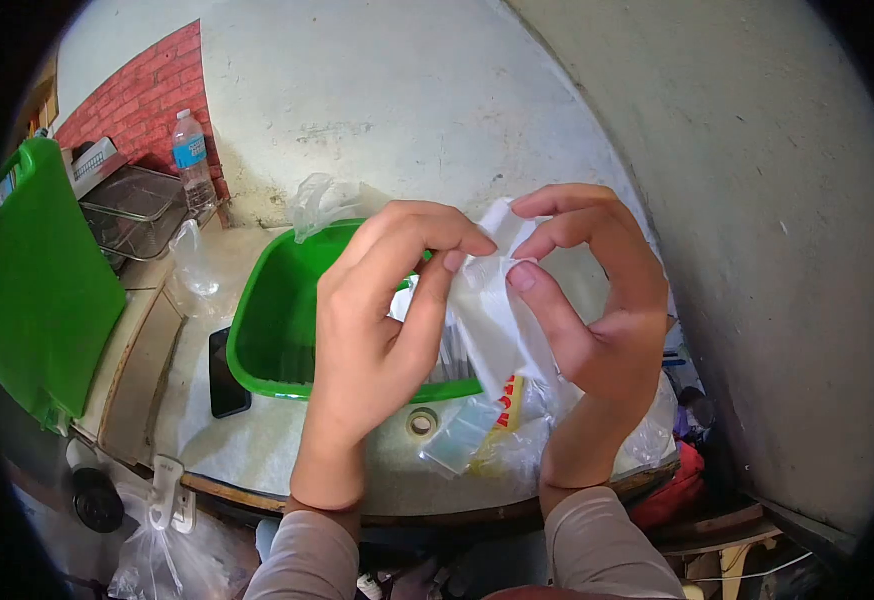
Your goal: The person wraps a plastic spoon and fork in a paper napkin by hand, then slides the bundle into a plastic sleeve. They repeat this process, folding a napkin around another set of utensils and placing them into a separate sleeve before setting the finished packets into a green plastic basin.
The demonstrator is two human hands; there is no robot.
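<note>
A thin white plastic bag [487,300], folded and creased, hangs between my two hands above the table. At its upper left edge, my left hand [382,290] pinches it between thumb and forefinger. My right hand [597,290] has its thumb against the bag's upper right part, with the fingers curved over the top edge. Behind my left hand stands a green basin [272,310], partly hidden, with whitish folded material inside. Below the bag lie clear plastic wrappers [462,435] with yellow and red print, beside a small tape roll [422,424].
A dark phone [227,372] lies left of the basin. Farther left are a green plastic panel [47,290], a mesh tray [137,205] and a water bottle [193,160]. A clear bag [322,205] rests at the basin's back rim. Walls rise behind and to the right.
</note>
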